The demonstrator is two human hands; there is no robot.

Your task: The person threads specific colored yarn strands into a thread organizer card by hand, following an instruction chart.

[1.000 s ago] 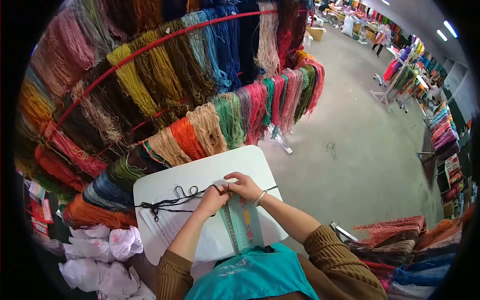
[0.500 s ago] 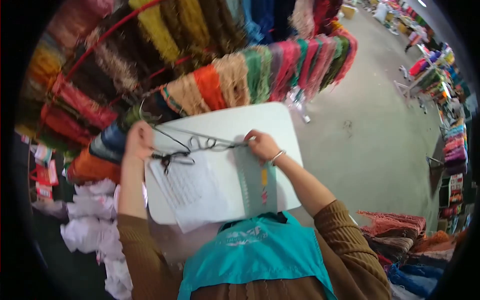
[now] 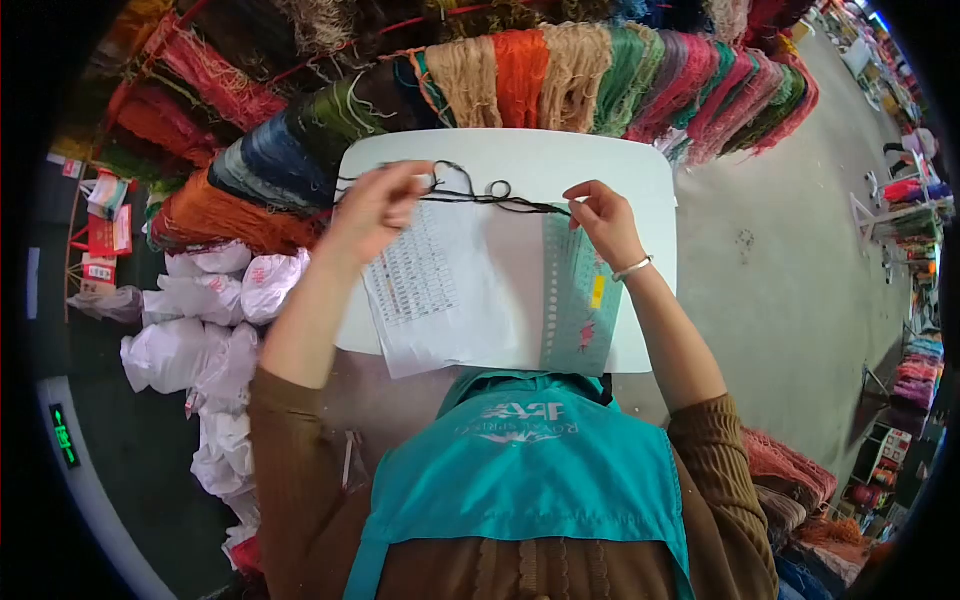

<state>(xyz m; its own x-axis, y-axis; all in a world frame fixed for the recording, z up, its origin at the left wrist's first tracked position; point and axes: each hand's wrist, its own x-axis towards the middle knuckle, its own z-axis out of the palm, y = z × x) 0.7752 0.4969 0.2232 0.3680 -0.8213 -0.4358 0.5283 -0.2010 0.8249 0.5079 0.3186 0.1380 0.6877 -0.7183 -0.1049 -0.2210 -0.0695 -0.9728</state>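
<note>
A length of black yarn (image 3: 520,205) stretches, with small loops in it, across the upper part of a white table (image 3: 640,180). My left hand (image 3: 380,210), somewhat blurred, has its fingers curled at the yarn's left part, and strands show on both sides of it. The thumb and fingers of my right hand (image 3: 605,220) pinch the yarn's right end. That hand is over the top of a green card (image 3: 565,310), which has a row of holes down its left side and a yellow label. Printed white paper sheets (image 3: 425,285) lie below the yarn, left of the card.
Skeins of coloured yarn (image 3: 520,80) hang on racks beyond the table and at its left. White plastic bags (image 3: 190,350) are piled on the left. A teal apron (image 3: 530,460) covers my front. More yarn (image 3: 790,470) is stacked at lower right.
The view has tilted down and turned left, so the table appears higher. My left hand has come in over the table, closer to my right. The tangled yarn now runs in a straighter line.
</note>
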